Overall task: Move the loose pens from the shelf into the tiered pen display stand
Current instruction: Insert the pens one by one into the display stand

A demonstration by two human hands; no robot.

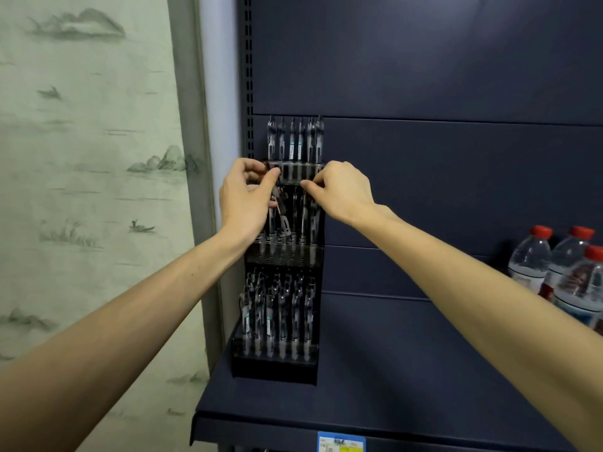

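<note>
Pens [295, 141]: six top tier.

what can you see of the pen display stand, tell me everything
The pen display stand is black, tall and narrow, with three stepped tiers of holes. It stands upright at the left end of the dark blue shelf, against the back panel. Clear-barrelled pens fill its tiers. The left hand and right hand work at the middle tier, pinching pens.

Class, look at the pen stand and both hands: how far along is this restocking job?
Done: the top tier and bottom tier of the stand hold rows of pens. In hand: the left hand grips a few pens at the middle tier, and the right hand pinches one there. Left: seating those; no loose pens show on the shelf.
</note>
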